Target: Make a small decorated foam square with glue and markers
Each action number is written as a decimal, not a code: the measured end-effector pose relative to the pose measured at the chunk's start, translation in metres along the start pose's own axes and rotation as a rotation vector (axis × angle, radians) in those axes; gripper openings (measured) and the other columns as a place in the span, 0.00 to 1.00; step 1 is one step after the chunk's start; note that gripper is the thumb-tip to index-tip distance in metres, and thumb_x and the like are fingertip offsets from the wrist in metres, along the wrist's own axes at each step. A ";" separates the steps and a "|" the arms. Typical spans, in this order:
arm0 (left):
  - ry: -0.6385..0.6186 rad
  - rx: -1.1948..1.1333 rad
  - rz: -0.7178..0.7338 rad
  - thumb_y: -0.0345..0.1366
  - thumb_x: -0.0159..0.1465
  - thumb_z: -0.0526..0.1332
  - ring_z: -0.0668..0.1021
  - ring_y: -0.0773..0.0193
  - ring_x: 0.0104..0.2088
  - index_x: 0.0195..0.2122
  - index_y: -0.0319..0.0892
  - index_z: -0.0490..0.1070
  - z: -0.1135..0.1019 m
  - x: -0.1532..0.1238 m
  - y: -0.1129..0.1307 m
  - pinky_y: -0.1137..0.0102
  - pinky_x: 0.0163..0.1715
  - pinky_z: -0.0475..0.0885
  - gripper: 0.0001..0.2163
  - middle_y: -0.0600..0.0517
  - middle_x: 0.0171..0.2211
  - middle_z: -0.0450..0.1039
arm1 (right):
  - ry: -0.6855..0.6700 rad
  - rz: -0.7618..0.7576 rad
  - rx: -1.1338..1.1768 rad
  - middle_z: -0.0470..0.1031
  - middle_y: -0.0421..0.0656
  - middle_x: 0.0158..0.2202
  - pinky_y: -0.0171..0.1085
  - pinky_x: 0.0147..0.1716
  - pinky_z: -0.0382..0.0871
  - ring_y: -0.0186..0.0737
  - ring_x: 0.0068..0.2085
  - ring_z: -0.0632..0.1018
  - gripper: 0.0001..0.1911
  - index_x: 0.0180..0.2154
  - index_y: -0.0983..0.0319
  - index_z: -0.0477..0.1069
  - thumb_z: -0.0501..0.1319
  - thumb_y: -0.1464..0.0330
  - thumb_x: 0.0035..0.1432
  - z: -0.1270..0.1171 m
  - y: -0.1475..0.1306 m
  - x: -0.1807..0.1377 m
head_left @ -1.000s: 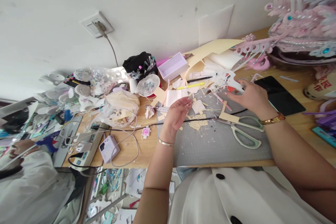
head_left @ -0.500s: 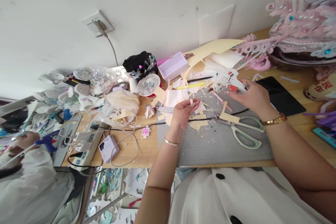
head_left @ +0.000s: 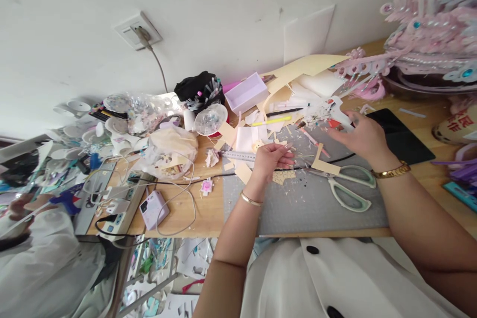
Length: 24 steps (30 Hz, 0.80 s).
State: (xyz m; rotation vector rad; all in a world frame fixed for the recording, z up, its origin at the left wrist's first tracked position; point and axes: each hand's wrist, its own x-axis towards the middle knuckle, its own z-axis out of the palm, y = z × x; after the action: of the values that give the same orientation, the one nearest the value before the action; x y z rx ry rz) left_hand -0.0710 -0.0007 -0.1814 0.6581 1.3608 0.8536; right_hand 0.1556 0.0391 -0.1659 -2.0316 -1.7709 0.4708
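My left hand [head_left: 273,160] is over the grey cutting mat [head_left: 298,213], thumb and fingertips pressed together. What is between them, if anything, is too small to make out. My right hand [head_left: 359,134] is closed around a white glue gun [head_left: 341,113] with an orange trigger, its tip toward the left. Below my left hand lies a cream sheet marked with cut lines [head_left: 283,176]. Scissors with pale green handles [head_left: 350,196] lie on the mat, beside an L-shaped cream paper strip [head_left: 324,163]. A small cream piece [head_left: 257,145] rests on white paper behind my left hand.
A ruler [head_left: 238,156], a yellow pen [head_left: 272,121], a lilac box [head_left: 246,93] and a bowl of beads [head_left: 210,120] stand behind. A black tablet [head_left: 404,136] lies right. Cables cross a power strip [head_left: 122,208] at left, near another person's sleeve [head_left: 52,243].
My left hand has shifted right and slightly down, closer to the glue gun. The cream bit at its fingertips no longer shows. My right hand stays almost in place with the glue gun.
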 end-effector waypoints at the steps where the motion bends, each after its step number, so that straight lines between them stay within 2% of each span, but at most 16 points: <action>1: 0.001 0.012 -0.002 0.37 0.61 0.70 0.79 0.69 0.21 0.28 0.38 0.73 -0.001 0.000 0.000 0.76 0.22 0.73 0.10 0.48 0.26 0.80 | 0.004 -0.003 0.006 0.81 0.57 0.48 0.44 0.40 0.68 0.58 0.45 0.79 0.30 0.51 0.63 0.74 0.63 0.51 0.51 0.000 0.001 0.000; 16: -0.034 0.116 -0.009 0.37 0.60 0.72 0.74 0.72 0.16 0.26 0.37 0.72 0.016 0.023 0.011 0.77 0.17 0.66 0.12 0.50 0.20 0.76 | 0.030 -0.032 0.007 0.80 0.59 0.50 0.43 0.41 0.68 0.58 0.47 0.79 0.30 0.52 0.64 0.74 0.63 0.53 0.52 0.001 0.003 0.000; 24: -0.006 0.111 0.044 0.37 0.64 0.68 0.74 0.73 0.17 0.28 0.37 0.72 -0.004 0.023 0.022 0.78 0.18 0.68 0.11 0.51 0.22 0.78 | 0.044 0.010 -0.011 0.80 0.56 0.51 0.46 0.47 0.71 0.61 0.51 0.80 0.34 0.54 0.64 0.74 0.64 0.52 0.48 0.005 0.006 0.004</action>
State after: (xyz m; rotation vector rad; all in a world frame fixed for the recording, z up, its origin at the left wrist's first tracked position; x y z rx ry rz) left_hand -0.0783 0.0300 -0.1762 0.7788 1.4000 0.8143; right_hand 0.1588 0.0431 -0.1735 -2.0430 -1.7425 0.4170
